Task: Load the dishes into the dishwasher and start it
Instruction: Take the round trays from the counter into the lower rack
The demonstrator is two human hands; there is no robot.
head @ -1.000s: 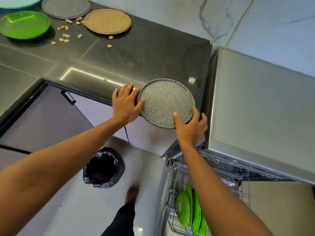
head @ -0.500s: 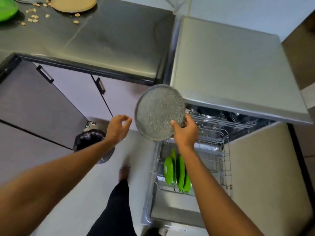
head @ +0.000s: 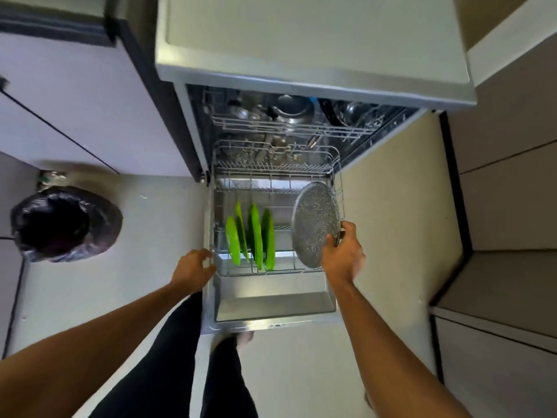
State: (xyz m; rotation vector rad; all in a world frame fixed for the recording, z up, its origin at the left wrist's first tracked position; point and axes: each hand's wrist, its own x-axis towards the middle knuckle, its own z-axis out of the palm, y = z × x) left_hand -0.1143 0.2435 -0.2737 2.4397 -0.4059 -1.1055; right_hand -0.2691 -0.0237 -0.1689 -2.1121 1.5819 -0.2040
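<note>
Fingers (head: 348,229) of my right hand (head: 343,257) grip the speckled grey plate (head: 313,224) on edge at the lower rack's (head: 272,274) three o'clock side. Green plates (head: 256,233) stand at its nine o'clock. My left hand (head: 193,267) is loose and empty by the rack's left rim.

The pulled-out lower rack (head: 271,168) carries four green plates (head: 256,236) standing on edge; a black-lined bin (head: 64,224) sits on the floor (head: 156,230).

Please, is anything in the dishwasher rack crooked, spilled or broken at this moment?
Nothing stands out. The four green plates stand on edge, side by side, in the lower rack. The right hand holds the grey plate on edge at the rack's right side.
</note>
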